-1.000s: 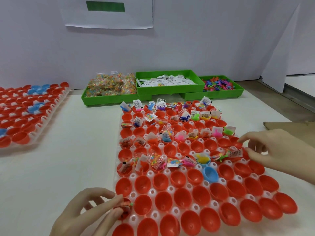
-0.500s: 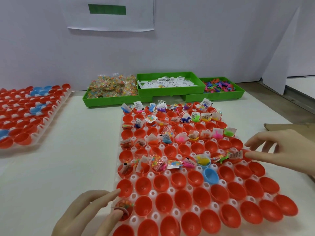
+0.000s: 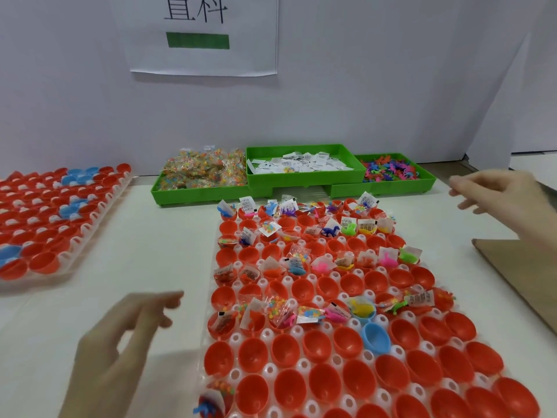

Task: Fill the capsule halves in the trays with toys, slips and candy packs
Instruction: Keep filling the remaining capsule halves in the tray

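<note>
A white tray (image 3: pixel 313 278) of red capsule halves lies before me. Its far rows hold toys, slips and candy packs; the near rows are mostly bare, with one blue half (image 3: pixel 376 338) among them. One filled half (image 3: pixel 214 400) sits at the near left corner. My left hand (image 3: pixel 120 345) hovers left of the tray, fingers loose and holding nothing. My right hand (image 3: pixel 500 194) is raised at the right, near the green toy bin (image 3: pixel 391 184), fingers spread and bare. The slip bin (image 3: pixel 304 176) and candy pack bin (image 3: pixel 199 193) stand at the back.
A second tray (image 3: pixel 60 218) of red and blue capsule halves lies at the left. A brown cardboard sheet (image 3: pixel 524 273) lies at the right. A white wall with a paper sign (image 3: pixel 205 34) stands behind the bins.
My left hand let go of the filled half at the tray's near left corner and lifted away. My right hand rose from the tray toward the toy bin. The camera tilted up.
</note>
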{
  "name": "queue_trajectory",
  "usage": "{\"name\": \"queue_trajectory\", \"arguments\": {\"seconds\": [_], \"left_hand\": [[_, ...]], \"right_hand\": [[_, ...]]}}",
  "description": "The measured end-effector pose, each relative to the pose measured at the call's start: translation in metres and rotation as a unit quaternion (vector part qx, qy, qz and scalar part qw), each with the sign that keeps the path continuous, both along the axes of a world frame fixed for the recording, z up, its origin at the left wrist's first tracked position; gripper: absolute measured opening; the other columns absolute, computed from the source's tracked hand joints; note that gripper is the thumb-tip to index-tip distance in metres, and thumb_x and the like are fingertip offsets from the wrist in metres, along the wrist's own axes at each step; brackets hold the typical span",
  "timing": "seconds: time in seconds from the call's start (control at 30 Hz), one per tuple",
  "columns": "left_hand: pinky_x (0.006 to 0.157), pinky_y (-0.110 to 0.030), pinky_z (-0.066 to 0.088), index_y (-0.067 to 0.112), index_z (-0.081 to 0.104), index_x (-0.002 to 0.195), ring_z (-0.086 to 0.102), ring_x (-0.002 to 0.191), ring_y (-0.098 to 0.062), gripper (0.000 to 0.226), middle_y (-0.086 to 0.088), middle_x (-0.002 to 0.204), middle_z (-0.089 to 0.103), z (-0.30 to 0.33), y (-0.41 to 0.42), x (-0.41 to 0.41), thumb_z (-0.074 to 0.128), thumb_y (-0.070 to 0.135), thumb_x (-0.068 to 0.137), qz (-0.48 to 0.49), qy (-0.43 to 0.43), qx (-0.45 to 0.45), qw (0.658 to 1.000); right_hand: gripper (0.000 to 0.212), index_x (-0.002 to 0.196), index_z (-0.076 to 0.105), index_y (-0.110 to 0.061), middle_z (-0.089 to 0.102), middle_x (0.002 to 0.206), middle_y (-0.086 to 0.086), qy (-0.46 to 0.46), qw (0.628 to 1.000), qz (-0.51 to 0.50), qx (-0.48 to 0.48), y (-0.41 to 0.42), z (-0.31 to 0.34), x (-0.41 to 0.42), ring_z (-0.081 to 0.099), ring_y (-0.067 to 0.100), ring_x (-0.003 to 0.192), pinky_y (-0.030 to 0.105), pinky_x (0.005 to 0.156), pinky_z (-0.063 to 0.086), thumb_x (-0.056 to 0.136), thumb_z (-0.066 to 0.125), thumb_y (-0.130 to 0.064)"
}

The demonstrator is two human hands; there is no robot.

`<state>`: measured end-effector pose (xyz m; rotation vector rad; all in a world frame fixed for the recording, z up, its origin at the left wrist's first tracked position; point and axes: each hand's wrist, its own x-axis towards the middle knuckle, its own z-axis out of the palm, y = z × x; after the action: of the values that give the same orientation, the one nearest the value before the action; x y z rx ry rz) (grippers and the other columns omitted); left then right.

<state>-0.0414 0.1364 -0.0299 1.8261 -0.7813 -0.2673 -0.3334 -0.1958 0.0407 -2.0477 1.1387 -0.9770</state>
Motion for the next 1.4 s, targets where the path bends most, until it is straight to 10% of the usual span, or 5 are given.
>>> {"name": "queue_trajectory", "arguments": {"seconds": [0.17, 0.43, 0.63, 1.17, 1.4], "left_hand": [[0.076, -0.028, 0.045, 0.02, 0.067, 0.092, 0.059, 0.083, -0.015, 0.014, -0.003, 0.096, 0.067, 0.026, -0.059, 0.046, 0.053, 0.023, 0.09, 0.028, -0.079, -0.007, 0.996], [0.097, -0.037, 0.036, 0.002, 0.043, 0.132, 0.044, 0.123, -0.029, 0.051, -0.015, 0.137, 0.046, 0.036, -0.181, 0.13, 0.046, 0.036, 0.095, -0.039, -0.1, 0.211, 0.971], [0.111, -0.055, 0.007, 0.023, 0.021, 0.146, 0.027, 0.137, -0.032, 0.062, -0.012, 0.149, 0.03, 0.012, -0.216, 0.151, 0.02, 0.058, 0.094, -0.007, -0.234, 0.458, 0.858], [0.069, -0.036, 0.044, 0.006, 0.06, 0.074, 0.055, 0.079, -0.026, 0.02, -0.01, 0.084, 0.061, 0.019, -0.203, 0.15, 0.052, 0.009, 0.092, 0.002, -0.384, 0.254, 0.888], [0.072, -0.037, 0.044, 0.013, 0.072, 0.103, 0.054, 0.104, -0.026, 0.022, -0.006, 0.111, 0.064, 0.023, -0.203, 0.144, 0.053, 0.019, 0.093, 0.042, -0.399, 0.176, 0.899]], "right_hand": [[0.03, 0.106, 0.064, -0.004, 0.063, 0.105, 0.014, 0.062, 0.995, -0.07, 0.046, -0.036, -0.029, 0.035, 0.054, 0.021, 0.091, 0.028, 0.079, 0.037, 0.088, 0.059, -0.028], [0.028, 0.105, 0.062, -0.007, 0.058, 0.103, 0.005, 0.084, 0.992, -0.072, 0.065, -0.026, -0.069, 0.032, 0.05, 0.017, 0.093, 0.031, 0.081, 0.037, 0.088, 0.058, -0.029], [0.012, 0.093, 0.064, -0.014, 0.06, 0.095, 0.001, 0.057, 0.992, -0.096, 0.053, -0.031, -0.077, 0.017, 0.052, 0.018, 0.088, 0.03, 0.078, 0.034, 0.089, 0.059, -0.024], [0.047, 0.147, 0.014, -0.018, 0.018, 0.154, 0.004, 0.373, 0.927, 0.047, 0.009, -0.104, -0.054, 0.126, 0.019, 0.023, 0.141, 0.042, 0.114, 0.018, 0.102, 0.02, -0.029], [0.043, 0.13, 0.049, -0.012, 0.046, 0.138, 0.008, 0.36, 0.931, -0.038, 0.041, -0.116, -0.059, 0.145, 0.039, 0.028, 0.128, 0.051, 0.109, 0.016, 0.1, 0.027, -0.033]]}}
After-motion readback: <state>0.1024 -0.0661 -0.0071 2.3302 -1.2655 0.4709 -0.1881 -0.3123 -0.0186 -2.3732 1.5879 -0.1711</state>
